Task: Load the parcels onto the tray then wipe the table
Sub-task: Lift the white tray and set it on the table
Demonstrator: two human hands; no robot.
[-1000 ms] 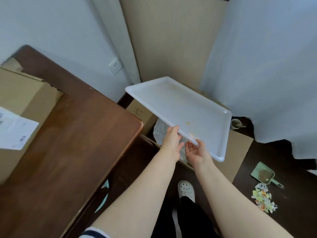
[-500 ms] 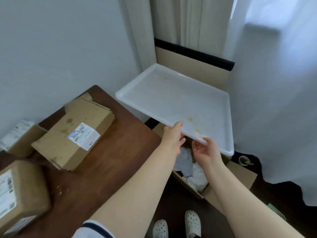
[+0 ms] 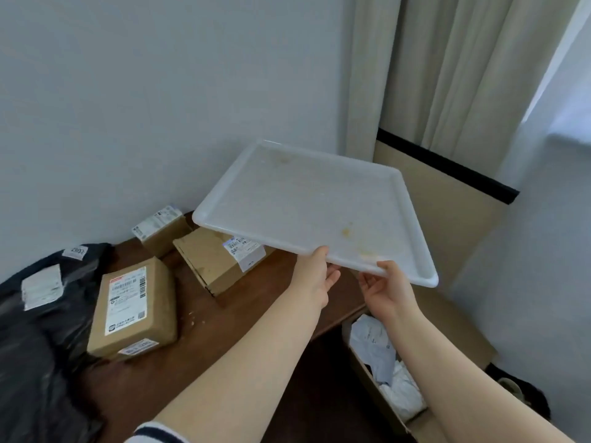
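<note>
White tray held in the air, tilted, by its near rim, which the left hand and right hand each grip side by side; cardboard parcels and a black bag lie on the brown table to the left of the left hand.

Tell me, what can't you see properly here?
Head view only:
- Middle parcel: far corner hidden under the tray.
- Black bag: cut off by the left edge.
- Near parcel label: print too small to read.
- Floor box: partly behind the right arm.
</note>
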